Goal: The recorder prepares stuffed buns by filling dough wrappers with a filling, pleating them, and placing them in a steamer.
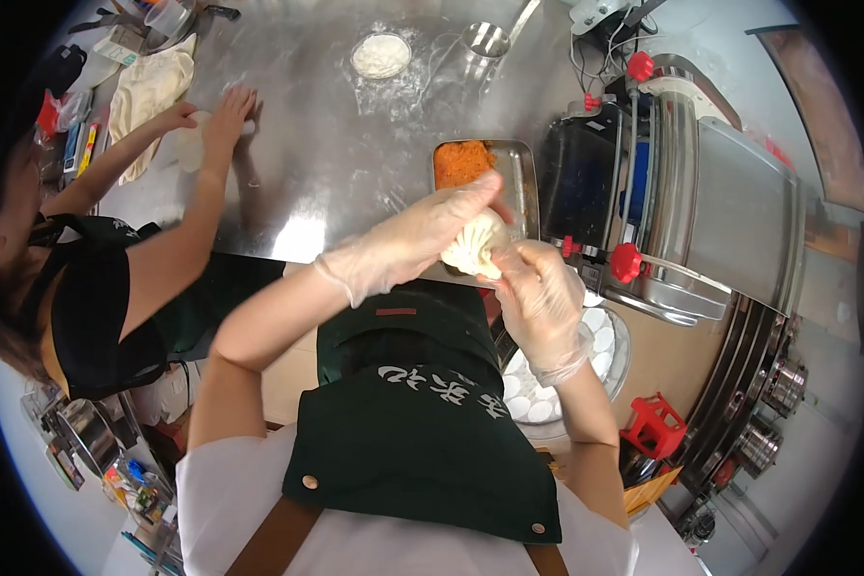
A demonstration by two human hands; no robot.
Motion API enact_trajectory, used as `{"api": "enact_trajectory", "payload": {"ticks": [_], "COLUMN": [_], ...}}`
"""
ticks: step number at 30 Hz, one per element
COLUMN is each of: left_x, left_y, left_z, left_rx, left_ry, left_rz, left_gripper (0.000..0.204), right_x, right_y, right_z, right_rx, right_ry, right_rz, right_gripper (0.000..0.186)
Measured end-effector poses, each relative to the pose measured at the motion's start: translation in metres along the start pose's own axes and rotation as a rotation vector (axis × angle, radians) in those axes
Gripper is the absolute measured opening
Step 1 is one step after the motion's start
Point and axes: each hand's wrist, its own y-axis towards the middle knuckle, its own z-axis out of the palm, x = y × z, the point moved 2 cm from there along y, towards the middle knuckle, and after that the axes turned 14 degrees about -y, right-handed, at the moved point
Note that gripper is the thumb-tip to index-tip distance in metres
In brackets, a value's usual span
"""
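Cupping a pale, round, pleated dough bun (474, 244) near frame centre, the clear-gloved left hand (432, 223) shares it with the clear-gloved right hand (538, 290), which pinches its gathered tip, pointing lower right, long axis unclear, before a flour-dusted grey steel table (302, 106), upper left, and a red-knobbed metal machine (680, 144), right.

Underside of the pleated dough bun (474, 248) is out of sight, its upper left side is covered by the left hand (427, 226), and its pinched edge is partly masked by the fingers of the right hand (540, 293). Hands and bun block the lower part of the rectangular metal tray (516, 171); the right wrist overlaps the round tray (625, 357), concealing some white discs (602, 341). Metal cup's handle (525, 17) is cut by the top edge; small items (132, 480) at lower left are unidentifiable.
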Motion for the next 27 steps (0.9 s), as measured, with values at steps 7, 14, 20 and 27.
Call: {"api": "enact_trajectory", "payload": {"ticks": [7,14,20,27], "left_x": [-0.023,0.039,0.055,0.072], "left_y": [0.033,0.033,0.037,0.03], "left_z": [0.028,0.022,0.036,0.052], "left_rx": [0.432,0.414,0.174,0.011], "left_ry": [0.946,-0.157,-0.192,-0.2], "left_rz": [-0.194,0.021,0.162,0.69], "left_gripper": [0.083,0.088,0.074,0.068], "right_x": [-0.008,-0.035,-0.052,-0.035], "right_y": [0.012,0.002,-0.011,-0.041], "right_z": [-0.024,-0.036,-0.035,-0.006], "right_rx": [0.191,0.095,0.14,-0.117], "right_ry": [0.088,0.254,0.147,0.369], "right_rz": [-0.295,-0.132,-0.237,0.408], "right_gripper": [0.024,0.047,0.035,0.063]}}
